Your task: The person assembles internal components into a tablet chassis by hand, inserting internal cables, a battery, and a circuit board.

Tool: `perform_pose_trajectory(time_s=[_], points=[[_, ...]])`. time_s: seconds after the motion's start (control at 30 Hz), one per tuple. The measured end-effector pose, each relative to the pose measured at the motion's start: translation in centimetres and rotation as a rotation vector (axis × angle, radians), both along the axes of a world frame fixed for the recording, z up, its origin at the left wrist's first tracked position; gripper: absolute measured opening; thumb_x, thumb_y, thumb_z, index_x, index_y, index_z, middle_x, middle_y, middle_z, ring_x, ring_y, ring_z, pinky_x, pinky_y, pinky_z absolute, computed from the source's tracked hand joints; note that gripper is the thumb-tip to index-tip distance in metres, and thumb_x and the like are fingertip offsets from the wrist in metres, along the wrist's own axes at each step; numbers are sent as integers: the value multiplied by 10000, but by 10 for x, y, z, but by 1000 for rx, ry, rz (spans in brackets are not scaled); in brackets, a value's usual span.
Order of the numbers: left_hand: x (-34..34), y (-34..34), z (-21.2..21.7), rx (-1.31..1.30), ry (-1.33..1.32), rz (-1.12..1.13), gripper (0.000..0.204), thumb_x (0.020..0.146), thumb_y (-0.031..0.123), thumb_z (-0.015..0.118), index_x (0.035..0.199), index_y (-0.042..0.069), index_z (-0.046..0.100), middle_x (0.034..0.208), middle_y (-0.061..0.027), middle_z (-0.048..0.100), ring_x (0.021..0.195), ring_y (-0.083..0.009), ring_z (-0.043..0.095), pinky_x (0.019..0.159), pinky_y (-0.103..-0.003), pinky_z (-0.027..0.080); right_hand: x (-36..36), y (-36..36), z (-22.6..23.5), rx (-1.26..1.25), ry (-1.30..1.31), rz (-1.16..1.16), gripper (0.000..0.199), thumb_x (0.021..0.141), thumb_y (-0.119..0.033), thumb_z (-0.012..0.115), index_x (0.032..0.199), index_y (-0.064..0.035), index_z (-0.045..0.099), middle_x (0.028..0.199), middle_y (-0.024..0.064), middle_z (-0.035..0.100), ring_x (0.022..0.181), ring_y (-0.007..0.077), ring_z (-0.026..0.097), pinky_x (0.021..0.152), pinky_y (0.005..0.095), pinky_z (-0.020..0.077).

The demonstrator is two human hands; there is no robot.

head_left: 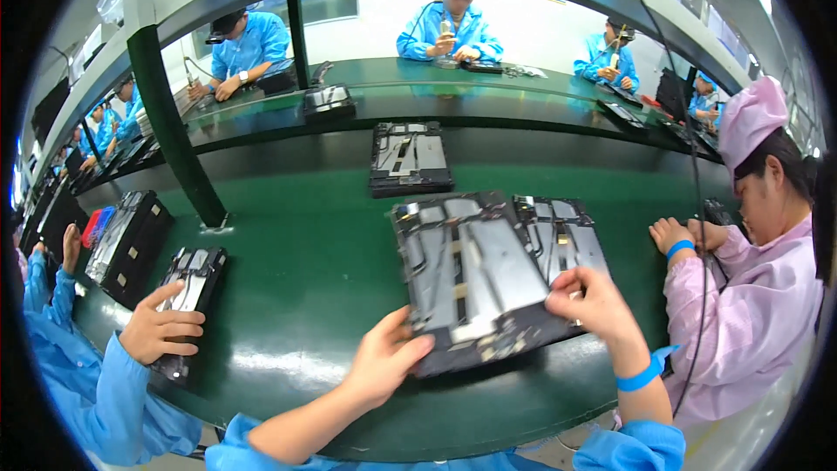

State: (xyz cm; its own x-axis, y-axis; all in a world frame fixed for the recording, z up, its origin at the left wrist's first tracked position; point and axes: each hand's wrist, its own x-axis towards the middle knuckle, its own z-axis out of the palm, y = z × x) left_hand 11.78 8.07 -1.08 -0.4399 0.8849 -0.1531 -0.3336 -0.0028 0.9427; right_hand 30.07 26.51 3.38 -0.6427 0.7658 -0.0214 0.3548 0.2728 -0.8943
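Tilted above the green bench, a flat black-framed electronic unit (pixel 497 270) shows silver-grey plates, dark cables and small yellowish strips. My left hand (pixel 388 358) grips its lower left edge, thumb on top and fingers beneath. At its lower right corner, my right hand (pixel 593 301) is closed on the edge, thumb and fingers pinched together. Behind the held unit, partly hidden by it, lies a similar unit (pixel 567 235). Another stands farther back, a thick black unit or stack (pixel 408 157) with the same silver plates.
At left, a co-worker's hand (pixel 161 327) rests on a similar unit (pixel 196 283), near a stack (pixel 131 244). A green post (pixel 179 135) rises from the bench (pixel 288 270). A cable (pixel 697 209) hangs before a pink-sleeved co-worker (pixel 741 305) at right. Several people work across the bench.
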Motion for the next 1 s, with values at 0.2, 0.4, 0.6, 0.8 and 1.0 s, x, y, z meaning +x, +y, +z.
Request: perform_pose_trajectory(time_s=[0.2,0.4,0.6,0.8,1.0], points=[[-4,-134,-3,-217,76,51,580,680,51,587,1171,-61,299,1144,-113,393,971,-189,453,855,-301,346,-22,-76,-52,-252,-197,503,302,673,-217,647,857,-10,528,725,12,545,590,70,468,528,231,401],[-8,-194,11,-614,1247,-112,809,609,294,693,1184,-67,252,1088,-210,381,956,-296,445,815,-348,361,-108,-61,-11,331,-304,500,284,735,-320,517,908,-97,549,738,130,587,697,283,570,632,357,439],[3,-186,-12,-254,1239,-16,950,511,333,740,1182,-89,216,977,-223,452,888,-338,465,767,-370,386,-183,-49,-9,540,-563,442,408,733,-442,467,1018,-155,519,914,88,576,863,254,536,695,360,430],[-10,-172,-13,-250,1060,82,844,501,281,750,1146,-67,332,1075,-229,450,993,-304,467,826,-325,384,-184,-36,-17,504,-601,514,508,672,-512,517,1029,-151,518,950,75,567,886,239,533,712,342,431],[-1,-178,-18,-194,1042,90,787,567,218,714,1173,-55,292,1146,-221,392,1030,-311,434,844,-324,380,-168,-37,-13,543,-572,487,522,654,-494,546,989,-95,536,934,99,569,884,258,530,734,333,420]])
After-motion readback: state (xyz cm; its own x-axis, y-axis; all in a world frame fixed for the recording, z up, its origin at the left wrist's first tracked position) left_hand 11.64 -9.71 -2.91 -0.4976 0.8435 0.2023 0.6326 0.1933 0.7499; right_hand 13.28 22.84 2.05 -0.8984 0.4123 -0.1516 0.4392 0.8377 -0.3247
